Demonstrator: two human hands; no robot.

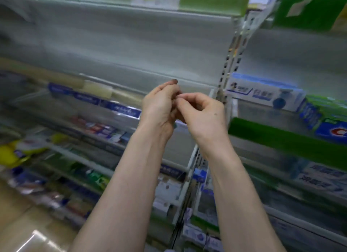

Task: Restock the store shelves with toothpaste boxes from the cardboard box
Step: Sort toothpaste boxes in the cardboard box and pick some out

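Everywhere store shelves (131, 45) — toothpaste boxes (262, 94) rightward

Blurry yellow pack (9, 156) far left, green sign (308, 8) top right, tan floor (18, 223) bottom left, blue price labels (122, 109) mid-left.

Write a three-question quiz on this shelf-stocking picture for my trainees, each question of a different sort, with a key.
1. True or false: the left hand grips a toothpaste box.
2. The white and blue toothpaste box lies on which side of the right hand? A left, B right, C below.
3. Fill in: the strip on that shelf's edge is ____.
Key: 1 false; 2 B; 3 green.
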